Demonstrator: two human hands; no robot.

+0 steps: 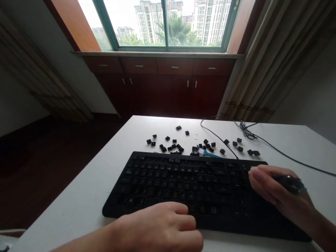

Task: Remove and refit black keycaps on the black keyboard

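A black keyboard [168, 175] lies on the white table, with several keys gone and open sockets showing among the rest. My left hand [160, 227] rests over its front edge, fingers curled; what they may hold is hidden. Over the number pad at the right, my right hand [280, 189] is closed around a tool with a dark, shiny handle [291, 183]. The tool's working end is hidden by my fingers. Loose black keycaps [178, 148] are scattered behind the keyboard. Among them is a small blue brush [208, 153] with pale bristles.
The keyboard's cable [220, 138] runs back from its rear edge, and a bundled stretch of cable [246, 130] lies at the back right of the white table [78, 199]. Beyond stand dark red cabinets [160, 91] below a window.
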